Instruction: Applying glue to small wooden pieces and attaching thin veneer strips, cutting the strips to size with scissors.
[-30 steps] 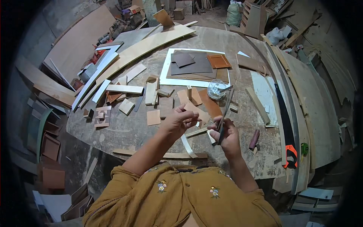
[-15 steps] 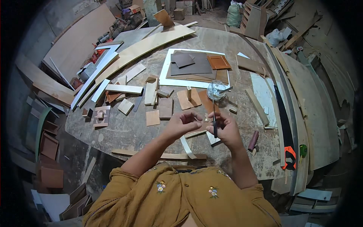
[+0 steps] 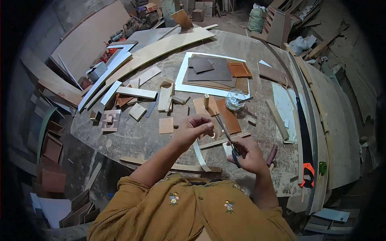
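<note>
We look down on a broad, worn wooden table (image 3: 132, 143), its top scuffed and pale-streaked. Wood offcuts lie across the left and middle, and a long pale plank (image 3: 173, 48) crosses the far left. In the far middle, dark sheets (image 3: 213, 72) are stacked on a white board (image 3: 183, 78); just nearer sits a clear tub (image 3: 235, 100). On the right lie a handsaw (image 3: 308, 176) with an orange handle and, beside it, a green tape measure (image 3: 323, 168). Around the table the room is dim and crowded: a large board (image 3: 90, 34) leans at the far left, and a green sack (image 3: 256, 19) stands at the far right.

The right hand (image 3: 247, 154) grips the scissors (image 3: 227, 135) by the handles, over the near middle of the table. The left hand (image 3: 196, 127) is just left of the blades, thumb and fingertips curled toward each other; it is hard to make out there, and we cannot tell whether they pinch anything.

Half a second ago the scissors pointed straight toward the tub; now they slant to the far left, and the right hand has drawn nearer to us and away from the left. The offcuts keep their layout.
</note>
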{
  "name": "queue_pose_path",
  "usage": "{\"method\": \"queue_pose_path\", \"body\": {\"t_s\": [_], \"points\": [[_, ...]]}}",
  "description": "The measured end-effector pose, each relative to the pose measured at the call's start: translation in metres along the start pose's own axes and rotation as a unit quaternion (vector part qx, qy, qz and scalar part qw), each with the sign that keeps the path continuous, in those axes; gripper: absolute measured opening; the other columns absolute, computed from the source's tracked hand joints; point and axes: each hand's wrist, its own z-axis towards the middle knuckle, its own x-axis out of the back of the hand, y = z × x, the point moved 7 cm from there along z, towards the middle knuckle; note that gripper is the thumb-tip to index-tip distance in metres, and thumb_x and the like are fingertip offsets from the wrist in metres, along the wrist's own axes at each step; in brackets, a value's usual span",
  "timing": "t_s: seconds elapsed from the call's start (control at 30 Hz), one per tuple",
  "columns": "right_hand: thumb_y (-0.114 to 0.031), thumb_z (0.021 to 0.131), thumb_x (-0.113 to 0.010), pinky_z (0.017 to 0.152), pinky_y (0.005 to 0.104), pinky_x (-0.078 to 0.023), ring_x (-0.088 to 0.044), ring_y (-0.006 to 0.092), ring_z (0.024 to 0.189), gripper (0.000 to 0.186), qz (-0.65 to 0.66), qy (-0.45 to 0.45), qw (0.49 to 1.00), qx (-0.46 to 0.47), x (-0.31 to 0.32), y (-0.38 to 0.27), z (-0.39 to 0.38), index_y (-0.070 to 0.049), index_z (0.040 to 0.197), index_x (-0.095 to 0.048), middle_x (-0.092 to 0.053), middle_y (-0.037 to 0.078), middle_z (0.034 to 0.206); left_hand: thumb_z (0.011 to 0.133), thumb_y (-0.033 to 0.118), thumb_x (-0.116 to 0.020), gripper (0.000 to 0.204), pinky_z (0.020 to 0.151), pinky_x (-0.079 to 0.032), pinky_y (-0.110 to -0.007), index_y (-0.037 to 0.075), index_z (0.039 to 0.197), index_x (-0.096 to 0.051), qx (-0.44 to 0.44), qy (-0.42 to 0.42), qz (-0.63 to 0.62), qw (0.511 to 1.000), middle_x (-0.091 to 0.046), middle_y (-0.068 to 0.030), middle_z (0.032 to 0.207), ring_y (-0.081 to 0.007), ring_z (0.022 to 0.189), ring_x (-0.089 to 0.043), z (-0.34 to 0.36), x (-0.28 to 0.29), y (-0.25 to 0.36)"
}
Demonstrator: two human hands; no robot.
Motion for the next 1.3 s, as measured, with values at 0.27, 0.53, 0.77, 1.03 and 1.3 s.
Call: {"method": "queue_pose_path", "body": {"t_s": [0.27,0.53,0.77,1.03,1.3], "points": [[-0.020,0.068,-0.076,0.049,0.0225,-0.036,-0.042,0.0050,0.055,0.037,-0.051,0.003,0.999,0.017,0.002,-0.003,-0.002,0.000,0.095,-0.061,-0.048,0.000,0.059,0.084,0.013,-0.062,0.015,0.061,-0.047,-0.022,0.001,0.092,-0.061,0.013,-0.022,0.042,0.999,-0.063,-0.0040,0.078,-0.0106,0.070,-0.062,0.002,-0.002,-0.004],[-0.016,0.069,-0.076,0.050,0.0210,-0.035,-0.040,0.0038,0.056,0.038,-0.011,0.002,0.999,0.034,-0.002,0.003,-0.002,0.001,0.098,-0.061,-0.048,-0.003,0.062,0.084,0.012,-0.063,0.015,0.065,-0.049,-0.024,-0.001,0.090,-0.061,0.008,-0.047,0.036,0.998,-0.062,-0.0042,0.078,-0.0109,0.070,-0.060,0.000,-0.007,0.005],[-0.014,0.070,-0.076,0.049,0.0192,-0.033,-0.040,0.0019,0.058,0.037,0.026,-0.031,0.999,0.012,-0.005,0.007,-0.003,0.001,0.100,-0.060,-0.048,-0.006,0.064,0.084,0.013,-0.063,0.016,0.065,-0.049,-0.024,-0.001,0.090,-0.061,0.011,-0.056,0.037,0.998,-0.062,-0.0041,0.078,-0.0108,0.070,-0.059,-0.001,-0.006,0.004],[-0.006,0.071,-0.073,0.055,0.0187,-0.038,-0.046,0.0023,0.064,0.034,0.107,-0.054,0.993,-0.020,-0.009,0.008,-0.003,0.004,0.101,-0.059,-0.052,-0.004,0.069,0.083,0.014,-0.063,0.018,0.065,-0.048,-0.024,-0.002,0.092,-0.062,0.010,-0.058,0.044,0.997,-0.062,-0.0046,0.079,-0.0114,0.071,-0.059,-0.001,-0.005,0.003],[-0.013,0.070,-0.076,0.051,0.0186,-0.035,-0.044,0.0023,0.061,0.035,0.068,-0.050,0.996,-0.021,-0.008,0.005,-0.003,0.002,0.097,-0.060,-0.051,-0.004,0.068,0.083,0.013,-0.063,0.017,0.066,-0.049,-0.025,-0.002,0.091,-0.062,0.018,-0.063,0.041,0.997,-0.061,-0.0043,0.080,-0.0117,0.072,-0.059,-0.003,-0.006,0.006]]}}
